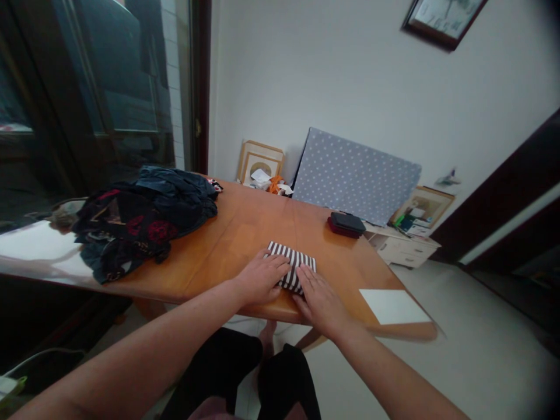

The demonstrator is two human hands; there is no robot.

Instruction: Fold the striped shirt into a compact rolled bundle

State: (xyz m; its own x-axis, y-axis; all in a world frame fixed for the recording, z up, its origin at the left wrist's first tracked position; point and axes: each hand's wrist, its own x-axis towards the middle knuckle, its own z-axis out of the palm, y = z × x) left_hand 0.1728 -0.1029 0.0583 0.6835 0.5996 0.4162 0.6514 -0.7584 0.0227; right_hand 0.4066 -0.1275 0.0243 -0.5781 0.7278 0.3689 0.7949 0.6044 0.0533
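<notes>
A small black-and-white striped bundle (296,256), apparently folded cloth, lies near the front edge of the wooden table. My left hand (263,275) rests across its left side with the fingers laid over the stripes. On the right side, my right hand (321,296) presses down with its fingers stretched out flat. Both hands touch the bundle from above, and neither is wrapped round it. Parts of its left and right ends are hidden under my fingers.
A heap of dark clothes (149,216) covers the table's left part. A dark case (346,224) sits toward the far right, and a white sheet (394,306) lies near the right corner. Behind stand a star-patterned covered panel (354,172) and a low white cabinet (400,249).
</notes>
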